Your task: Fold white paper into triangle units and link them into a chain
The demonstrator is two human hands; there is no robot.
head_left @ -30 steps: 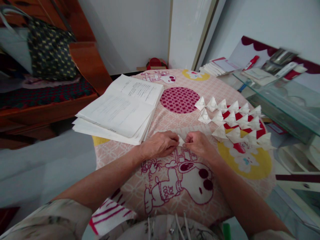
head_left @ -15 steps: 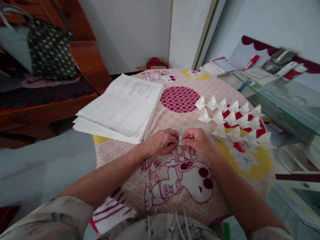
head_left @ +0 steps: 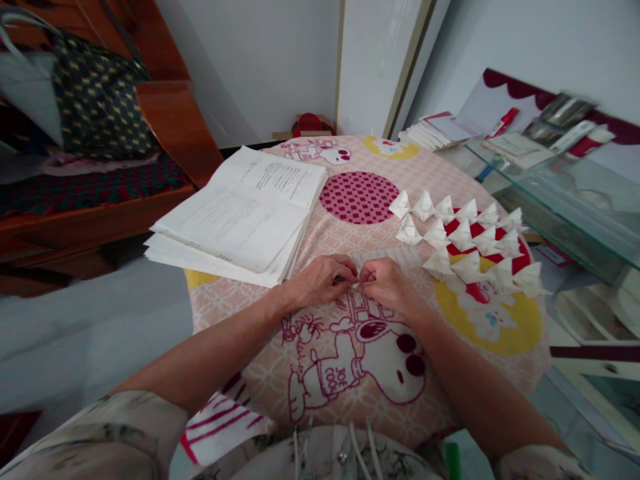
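My left hand [head_left: 327, 280] and my right hand [head_left: 384, 283] meet over the middle of the round table, fingertips nearly touching. Both are closed in a pinch on a small piece of folded white paper [head_left: 356, 285], mostly hidden by the fingers. To the right of my right hand stand several folded white paper shapes [head_left: 460, 237], pointed at the top and set out in three rows. Left of my left hand lies a stack of printed paper sheets [head_left: 230, 213], the top ones spread like an open booklet.
A pink patterned tablecloth [head_left: 260, 390] with cartoon dog figures covers the table. At the right, a glass shelf [head_left: 575, 207] holds papers and a metal container [head_left: 567, 110]. A wooden bench [head_left: 173, 120] with a dark patterned bag [head_left: 100, 97] stands at the left.
My right hand has shifted slightly left, closer to my left hand, and its fingers have curled in. Less of the small folded paper shows between them now.
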